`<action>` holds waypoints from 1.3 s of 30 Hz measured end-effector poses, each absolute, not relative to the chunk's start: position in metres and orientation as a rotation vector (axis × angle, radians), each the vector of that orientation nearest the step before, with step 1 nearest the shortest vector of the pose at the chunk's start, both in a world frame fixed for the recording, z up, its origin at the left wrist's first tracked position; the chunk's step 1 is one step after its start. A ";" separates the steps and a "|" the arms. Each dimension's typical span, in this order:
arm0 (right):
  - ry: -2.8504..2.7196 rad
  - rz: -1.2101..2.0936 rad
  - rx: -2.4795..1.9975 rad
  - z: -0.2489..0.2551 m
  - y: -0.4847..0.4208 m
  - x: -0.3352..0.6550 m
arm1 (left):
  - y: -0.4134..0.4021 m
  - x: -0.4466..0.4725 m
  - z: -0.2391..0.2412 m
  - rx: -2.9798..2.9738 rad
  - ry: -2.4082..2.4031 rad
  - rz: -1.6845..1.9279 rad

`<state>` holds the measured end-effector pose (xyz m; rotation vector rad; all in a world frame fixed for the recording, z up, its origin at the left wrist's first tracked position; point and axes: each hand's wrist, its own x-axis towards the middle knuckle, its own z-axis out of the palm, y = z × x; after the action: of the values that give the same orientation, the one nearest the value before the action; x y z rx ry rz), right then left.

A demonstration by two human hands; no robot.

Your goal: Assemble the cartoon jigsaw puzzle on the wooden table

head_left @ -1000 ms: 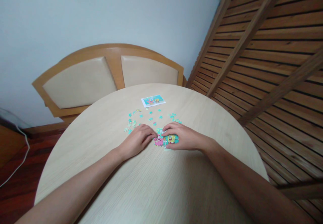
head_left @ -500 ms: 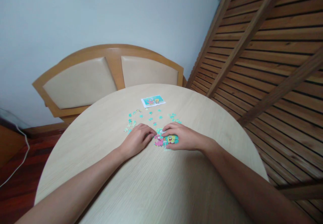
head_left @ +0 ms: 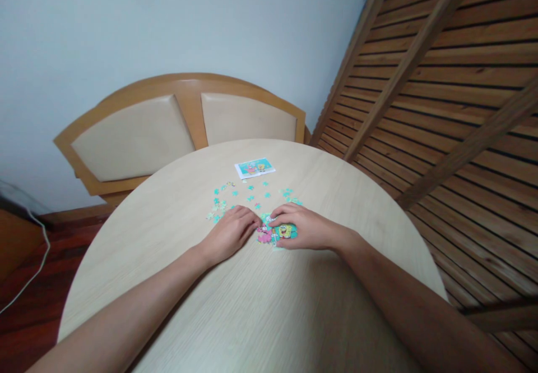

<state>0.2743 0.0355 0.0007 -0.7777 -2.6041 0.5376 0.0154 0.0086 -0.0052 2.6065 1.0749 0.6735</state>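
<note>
On the round table (head_left: 260, 311), pale wood grain: one joined puzzle section (head_left: 275, 234), lying flat between the two hands; pink figure at its left, yellow figure at its right, teal about them.

Loose pieces (head_left: 251, 198), mostly teal: scattered beyond the section, many apart from one another, presumably so that each can be seen and reached; a denser group at left, a smaller one just past the right hand.

Picture card (head_left: 255, 168), one: face up beyond the pieces, with pink and yellow figures on teal; its place suggests a reference, in sight yet out of the way.

Right hand (head_left: 310, 228): half open, arched over the section's right part; thumb at the near edge, fingertips on the far part, probably to stop it sliding.

Left hand (head_left: 232, 230): fingers curled, tips and thumb drawn close at the section's upper left edge; whether they pinch a piece cannot be told. Its low position over the tabletop likely steadies the fingertips.
</note>
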 end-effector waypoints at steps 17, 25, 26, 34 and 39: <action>-2.618 0.526 -0.780 0.000 0.036 0.275 | 0.008 0.017 -0.004 2.601 1.008 0.733; -2.606 0.521 -0.773 -0.001 0.036 0.275 | 0.010 0.017 -0.004 2.653 0.986 0.723; -2.606 0.521 -0.771 -0.001 0.036 0.275 | 0.010 0.017 -0.004 2.661 0.980 0.723; -2.612 0.533 -0.773 0.001 0.035 0.275 | 0.010 0.016 -0.002 2.705 0.974 0.709; -2.607 0.540 -0.775 0.000 0.036 0.275 | 0.010 0.017 -0.005 2.713 1.006 0.715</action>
<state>0.2748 0.0355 0.0004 -0.7751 -2.6073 0.5401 0.0165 0.0103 -0.0053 2.7128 1.0058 0.7149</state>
